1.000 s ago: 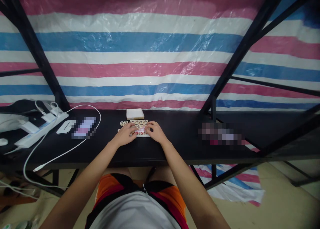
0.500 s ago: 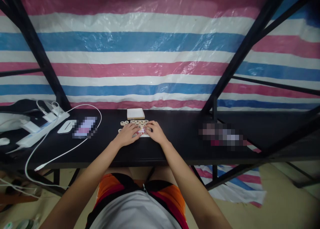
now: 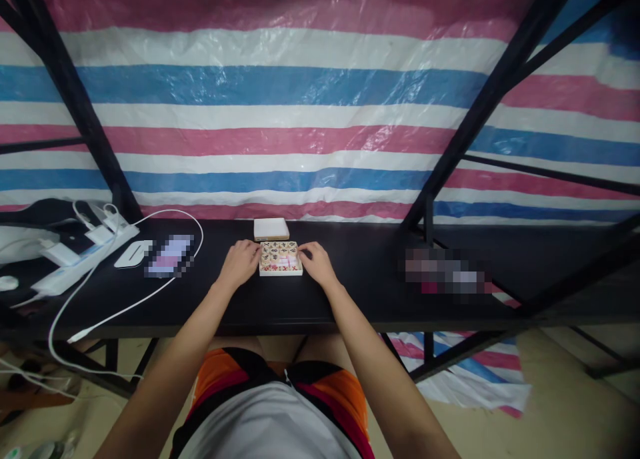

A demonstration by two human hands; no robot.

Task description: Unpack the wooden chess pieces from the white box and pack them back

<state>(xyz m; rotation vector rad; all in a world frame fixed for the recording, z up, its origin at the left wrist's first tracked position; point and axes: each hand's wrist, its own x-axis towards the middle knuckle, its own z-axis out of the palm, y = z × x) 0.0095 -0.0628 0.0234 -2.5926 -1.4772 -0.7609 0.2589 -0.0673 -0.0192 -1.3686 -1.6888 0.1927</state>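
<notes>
A small pale box (image 3: pixel 281 269) filled with round wooden game pieces (image 3: pixel 279 251) sits on the black table (image 3: pixel 360 292) in front of me. My left hand (image 3: pixel 240 262) rests just left of the box with curled fingers, its fingertips at the box's left edge. What lies under that hand is hidden. My right hand (image 3: pixel 316 263) is at the box's right side, fingers bent with their tips against its edge. A flat pale lid (image 3: pixel 271 229) lies just behind the box.
At the left are a white power strip (image 3: pixel 75 259) with chargers and cables, a white mouse (image 3: pixel 131 253) and a blurred phone (image 3: pixel 169 255). A blurred item (image 3: pixel 445 272) lies at the right. Black frame bars (image 3: pixel 470 119) cross before a striped tarp.
Both hands were on top of the box among the pieces; they have moved apart to its two sides, baring the filled box. The loose pieces left of the box no longer show.
</notes>
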